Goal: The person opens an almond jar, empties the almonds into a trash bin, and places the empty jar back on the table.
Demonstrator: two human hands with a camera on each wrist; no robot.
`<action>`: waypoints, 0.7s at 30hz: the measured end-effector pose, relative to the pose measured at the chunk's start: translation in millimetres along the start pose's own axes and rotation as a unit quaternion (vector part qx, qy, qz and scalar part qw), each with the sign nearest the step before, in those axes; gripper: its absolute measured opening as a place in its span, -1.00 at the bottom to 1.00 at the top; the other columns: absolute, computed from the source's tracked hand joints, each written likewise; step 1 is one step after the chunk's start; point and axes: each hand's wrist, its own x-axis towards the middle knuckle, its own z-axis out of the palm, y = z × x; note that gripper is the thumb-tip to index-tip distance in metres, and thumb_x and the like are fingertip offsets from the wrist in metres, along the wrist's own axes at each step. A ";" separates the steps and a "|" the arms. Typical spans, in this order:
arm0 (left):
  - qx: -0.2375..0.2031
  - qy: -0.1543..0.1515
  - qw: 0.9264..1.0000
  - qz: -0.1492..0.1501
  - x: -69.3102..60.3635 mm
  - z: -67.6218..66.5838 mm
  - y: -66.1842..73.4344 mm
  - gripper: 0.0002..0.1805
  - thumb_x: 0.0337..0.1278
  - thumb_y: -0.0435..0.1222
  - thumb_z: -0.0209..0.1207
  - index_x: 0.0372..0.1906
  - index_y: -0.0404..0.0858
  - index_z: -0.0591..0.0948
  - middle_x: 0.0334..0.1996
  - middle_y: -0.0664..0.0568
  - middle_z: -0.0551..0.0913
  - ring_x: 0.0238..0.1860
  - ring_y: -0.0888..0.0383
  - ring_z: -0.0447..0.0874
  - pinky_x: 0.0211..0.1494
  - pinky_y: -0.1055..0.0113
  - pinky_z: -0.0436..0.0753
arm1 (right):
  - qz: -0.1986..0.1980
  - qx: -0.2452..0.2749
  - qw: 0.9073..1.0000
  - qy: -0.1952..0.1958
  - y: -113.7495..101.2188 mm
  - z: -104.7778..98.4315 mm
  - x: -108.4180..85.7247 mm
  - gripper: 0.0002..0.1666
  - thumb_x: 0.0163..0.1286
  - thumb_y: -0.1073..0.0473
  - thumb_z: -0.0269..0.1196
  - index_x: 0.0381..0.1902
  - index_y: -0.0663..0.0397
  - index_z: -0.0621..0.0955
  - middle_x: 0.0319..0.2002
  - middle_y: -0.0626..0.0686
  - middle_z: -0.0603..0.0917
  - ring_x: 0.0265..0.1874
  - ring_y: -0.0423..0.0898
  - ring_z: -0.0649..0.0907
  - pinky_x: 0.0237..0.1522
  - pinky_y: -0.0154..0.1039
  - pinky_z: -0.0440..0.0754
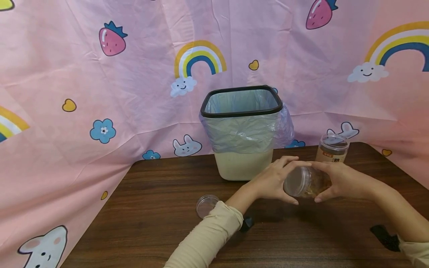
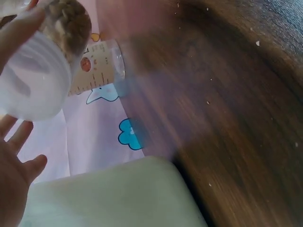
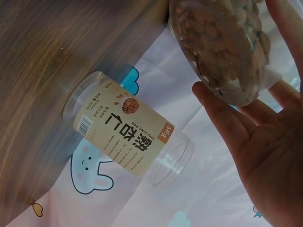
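Observation:
A clear plastic jar of nuts (image 1: 316, 182) lies on its side in the air above the table, its capped end facing left. My left hand (image 1: 273, 178) curves round the pale lid (image 1: 294, 182), which shows large in the left wrist view. Round the jar's other end my right hand (image 1: 343, 180) grips with spread fingers and thumb. Brown nuts fill the jar's base (image 3: 213, 42) in the right wrist view. Just behind stands a second clear jar (image 3: 123, 123), open at the top, with a beige label. What that jar holds is mostly hidden by its label.
A cream bin (image 1: 244, 163) with a black rim and a thin plastic liner stands at the table's back. A loose clear lid (image 1: 206, 206) lies near my left forearm. Small crumbs dot the dark wood table (image 2: 227, 132). Patterned pink cloth (image 1: 140, 93) hangs behind.

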 end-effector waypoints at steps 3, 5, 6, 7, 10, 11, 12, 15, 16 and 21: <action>0.018 0.003 1.000 0.005 1.0 -0.5 2.2 0.04 -0.42 0.03 0.47 0.32 0.09 0.17 0.24 0.03 0.17 0.24 0.26 0.11 0.16 0.34 0.27 | 0.006 0.002 1.000 0.001 -1.3 0.0 0.1 0.19 -0.22 -0.39 0.37 0.18 0.36 0.36 -0.02 0.18 0.56 -0.12 0.07 0.58 -0.18 0.01 0.54; 0.014 0.004 1.000 0.001 1.6 -1.4 3.1 0.00 -0.41 0.02 0.48 0.28 0.09 0.22 0.16 0.05 0.23 0.14 0.27 0.20 0.07 0.43 0.31 | 0.003 0.003 1.000 0.005 -2.1 0.3 -0.4 0.20 -0.22 -0.42 0.35 0.19 0.34 0.36 0.00 0.19 0.55 -0.09 0.08 0.57 -0.16 0.03 0.53; 0.007 0.003 1.000 -0.004 1.7 -1.9 3.4 -0.02 -0.41 0.02 0.47 0.27 0.09 0.24 0.13 0.07 0.26 0.10 0.28 0.23 0.02 0.47 0.33 | 0.002 0.003 1.000 0.007 -2.3 0.4 -0.8 0.20 -0.22 -0.42 0.34 0.20 0.34 0.36 0.01 0.19 0.55 -0.08 0.09 0.57 -0.15 0.04 0.53; -0.002 0.001 1.000 -0.010 1.7 -2.2 3.4 -0.04 -0.41 0.03 0.47 0.26 0.09 0.25 0.10 0.07 0.28 0.06 0.29 0.26 -0.03 0.51 0.35 | 0.001 0.004 1.000 0.007 -2.3 0.7 -1.0 0.20 -0.22 -0.43 0.34 0.19 0.35 0.36 0.01 0.19 0.55 -0.08 0.09 0.57 -0.14 0.04 0.52; -0.038 -0.008 0.999 -0.037 1.6 -3.4 3.0 -0.06 -0.40 0.06 0.45 0.24 0.11 0.25 0.04 0.10 0.32 -0.02 0.31 0.30 -0.14 0.55 0.38 | -0.005 0.006 1.000 0.007 -1.7 2.0 -1.2 0.21 -0.22 -0.42 0.34 0.18 0.38 0.36 0.01 0.21 0.55 -0.06 0.10 0.55 -0.12 0.07 0.50; -0.051 -0.013 0.997 -0.048 1.6 -3.8 2.5 -0.07 -0.39 0.08 0.44 0.24 0.11 0.25 0.02 0.12 0.33 -0.03 0.31 0.32 -0.16 0.55 0.38 | -0.006 0.006 1.000 0.007 -1.5 2.5 -1.1 0.21 -0.22 -0.43 0.34 0.18 0.38 0.36 0.01 0.21 0.55 -0.05 0.10 0.54 -0.11 0.07 0.50; -0.064 -0.018 0.996 -0.059 1.8 -4.1 2.0 -0.08 -0.37 0.09 0.43 0.24 0.12 0.25 0.01 0.13 0.34 -0.04 0.32 0.32 -0.17 0.55 0.39 | -0.004 0.006 1.000 0.006 -1.5 3.0 -0.9 0.21 -0.23 -0.44 0.34 0.19 0.36 0.36 0.02 0.20 0.55 -0.04 0.08 0.54 -0.10 0.06 0.50; -0.105 -0.035 0.990 -0.082 2.4 -4.5 -0.7 -0.12 -0.32 0.10 0.39 0.23 0.11 0.25 -0.01 0.18 0.37 -0.05 0.32 0.34 -0.19 0.53 0.41 | 0.005 0.012 1.000 -0.001 -2.0 4.0 -0.7 0.21 -0.24 -0.46 0.32 0.23 0.26 0.36 0.04 0.14 0.54 -0.02 0.03 0.52 -0.07 0.04 0.49; -0.116 -0.040 0.988 -0.090 2.5 -4.9 -1.6 -0.14 -0.29 0.11 0.38 0.23 0.10 0.25 -0.01 0.19 0.39 -0.06 0.32 0.36 -0.19 0.53 0.42 | 0.004 0.014 1.000 -0.004 -2.1 4.1 -0.6 0.20 -0.23 -0.46 0.32 0.23 0.23 0.36 0.05 0.12 0.54 -0.01 0.02 0.51 -0.06 0.03 0.48; -0.162 -0.055 0.977 -0.126 1.0 -7.2 -3.7 -0.21 -0.18 0.08 0.33 0.22 0.02 0.27 -0.05 0.18 0.48 -0.12 0.35 0.45 -0.19 0.54 0.45 | 0.008 0.016 1.000 -0.015 -4.0 3.0 -0.9 0.18 -0.22 -0.47 0.30 0.25 0.15 0.35 0.04 0.10 0.53 -0.03 -0.01 0.52 -0.09 0.00 0.49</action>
